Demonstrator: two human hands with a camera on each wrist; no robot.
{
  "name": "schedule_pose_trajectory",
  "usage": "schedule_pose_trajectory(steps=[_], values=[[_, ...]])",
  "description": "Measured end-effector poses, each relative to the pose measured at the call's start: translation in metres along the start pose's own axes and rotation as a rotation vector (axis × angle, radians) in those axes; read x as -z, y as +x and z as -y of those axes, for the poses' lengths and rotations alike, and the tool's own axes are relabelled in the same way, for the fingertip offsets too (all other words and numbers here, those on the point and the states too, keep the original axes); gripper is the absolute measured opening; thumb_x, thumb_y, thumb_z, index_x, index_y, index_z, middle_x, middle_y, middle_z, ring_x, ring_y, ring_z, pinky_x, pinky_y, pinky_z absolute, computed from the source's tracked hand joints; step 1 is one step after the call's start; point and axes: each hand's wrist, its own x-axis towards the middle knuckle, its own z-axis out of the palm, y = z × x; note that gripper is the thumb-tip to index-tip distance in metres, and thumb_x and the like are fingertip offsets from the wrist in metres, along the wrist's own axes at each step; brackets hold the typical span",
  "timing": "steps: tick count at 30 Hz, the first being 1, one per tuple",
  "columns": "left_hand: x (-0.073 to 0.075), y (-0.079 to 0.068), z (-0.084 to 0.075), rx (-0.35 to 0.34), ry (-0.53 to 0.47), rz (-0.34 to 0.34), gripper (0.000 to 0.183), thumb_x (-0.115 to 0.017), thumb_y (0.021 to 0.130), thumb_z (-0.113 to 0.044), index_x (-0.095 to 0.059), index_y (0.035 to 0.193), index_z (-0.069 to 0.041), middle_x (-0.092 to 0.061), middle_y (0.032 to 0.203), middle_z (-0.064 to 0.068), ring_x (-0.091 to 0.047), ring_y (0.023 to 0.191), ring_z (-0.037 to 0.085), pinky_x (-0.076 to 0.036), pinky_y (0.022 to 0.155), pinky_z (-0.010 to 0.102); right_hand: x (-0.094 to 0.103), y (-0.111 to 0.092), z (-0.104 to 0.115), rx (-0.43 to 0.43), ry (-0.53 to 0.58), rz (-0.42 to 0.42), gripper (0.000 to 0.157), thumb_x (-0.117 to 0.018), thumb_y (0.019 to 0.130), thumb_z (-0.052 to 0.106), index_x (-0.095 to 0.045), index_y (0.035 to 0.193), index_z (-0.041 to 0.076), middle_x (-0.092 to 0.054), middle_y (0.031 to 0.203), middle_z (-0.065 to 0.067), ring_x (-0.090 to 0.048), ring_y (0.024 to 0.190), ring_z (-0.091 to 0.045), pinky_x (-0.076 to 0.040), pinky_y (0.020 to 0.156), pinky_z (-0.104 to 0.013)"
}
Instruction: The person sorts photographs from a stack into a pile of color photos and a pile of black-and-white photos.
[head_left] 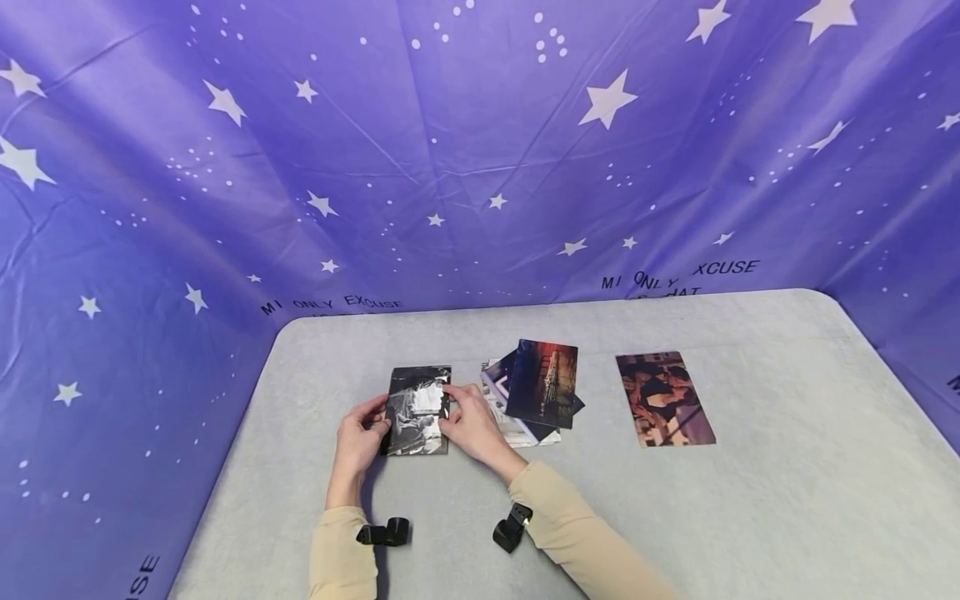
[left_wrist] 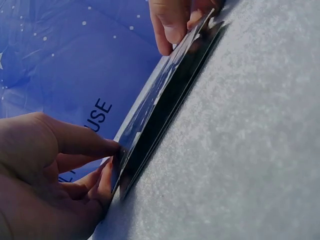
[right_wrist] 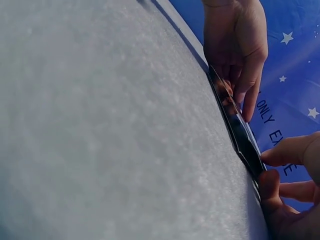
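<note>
A glossy black-and-white picture card (head_left: 414, 432) is at the left of the table, bright with glare. My left hand (head_left: 358, 435) pinches its left edge between thumb and fingers. At the right edge, my right hand (head_left: 477, 427) pinches the card the same way. In the left wrist view the card (left_wrist: 155, 102) is seen nearly edge-on, with another dark edge just under it; whether that is a second card I cannot tell. The right wrist view shows the fingers of both hands on the card's (right_wrist: 235, 122) opposite sides. Its underside is mostly hidden.
To the right of my right hand lies an overlapping pile of picture cards, a red-and-blue one (head_left: 543, 383) on top. Farther right a brownish picture card (head_left: 664, 400) lies alone. The grey table (head_left: 780, 500) meets a purple star-patterned cloth (head_left: 480, 150) behind.
</note>
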Motion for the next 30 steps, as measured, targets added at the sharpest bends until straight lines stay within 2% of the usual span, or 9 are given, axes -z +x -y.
schedule_pose_trajectory(steps=[7,13,18,21,27,30], values=[[-0.002,-0.002,-0.003,-0.011,0.094,-0.023,0.042,-0.058,0.081,0.014,-0.061,0.122,0.009,-0.060,0.108,0.021,-0.054,0.093,0.027,-0.042,0.076,0.020,-0.001,0.001,-0.003,-0.007,-0.012,0.012,0.057,-0.074,0.075,0.004,-0.056,0.128,-0.006,-0.055,0.108,-0.010,-0.059,0.075,-0.012,-0.045,0.083,-0.034],[-0.003,-0.005,-0.004,-0.036,0.122,-0.037,0.043,-0.057,0.081,0.012,-0.058,0.124,0.011,-0.060,0.109,0.023,-0.056,0.098,0.033,-0.045,0.080,0.025,-0.002,0.002,-0.003,-0.040,-0.014,0.023,0.058,-0.074,0.075,0.005,-0.056,0.129,-0.004,-0.054,0.108,-0.009,-0.056,0.073,-0.009,-0.045,0.081,-0.032],[-0.002,-0.007,-0.006,-0.013,0.114,-0.040,0.042,-0.058,0.085,0.007,-0.056,0.127,0.011,-0.060,0.114,0.023,-0.056,0.102,0.033,-0.044,0.085,0.028,0.000,0.001,-0.001,-0.054,0.001,0.037,0.059,-0.074,0.076,0.006,-0.055,0.131,-0.004,-0.053,0.112,-0.011,-0.057,0.074,-0.010,-0.045,0.084,-0.033],[-0.001,-0.008,-0.007,-0.007,0.113,-0.043,0.040,-0.058,0.087,0.005,-0.057,0.127,0.010,-0.061,0.115,0.023,-0.057,0.103,0.032,-0.044,0.085,0.027,0.003,0.000,0.000,-0.053,0.036,0.039,0.060,-0.073,0.075,0.005,-0.055,0.131,-0.003,-0.053,0.112,-0.012,-0.057,0.074,-0.009,-0.045,0.084,-0.033],[0.000,-0.012,-0.010,-0.022,0.110,-0.041,0.036,-0.058,0.089,0.001,-0.060,0.124,0.008,-0.064,0.112,0.022,-0.059,0.098,0.026,-0.043,0.079,0.020,0.012,-0.004,0.001,-0.050,0.139,0.034,0.059,-0.071,0.074,-0.001,-0.054,0.131,-0.003,-0.054,0.110,-0.016,-0.056,0.070,-0.007,-0.048,0.073,-0.025],[0.000,-0.013,-0.012,-0.043,0.090,-0.038,0.034,-0.058,0.089,0.002,-0.061,0.122,0.008,-0.065,0.109,0.022,-0.060,0.096,0.026,-0.043,0.077,0.018,0.017,-0.004,0.002,-0.041,0.178,0.025,0.058,-0.071,0.075,-0.002,-0.054,0.130,-0.004,-0.055,0.110,-0.017,-0.056,0.070,-0.007,-0.050,0.069,-0.024]])
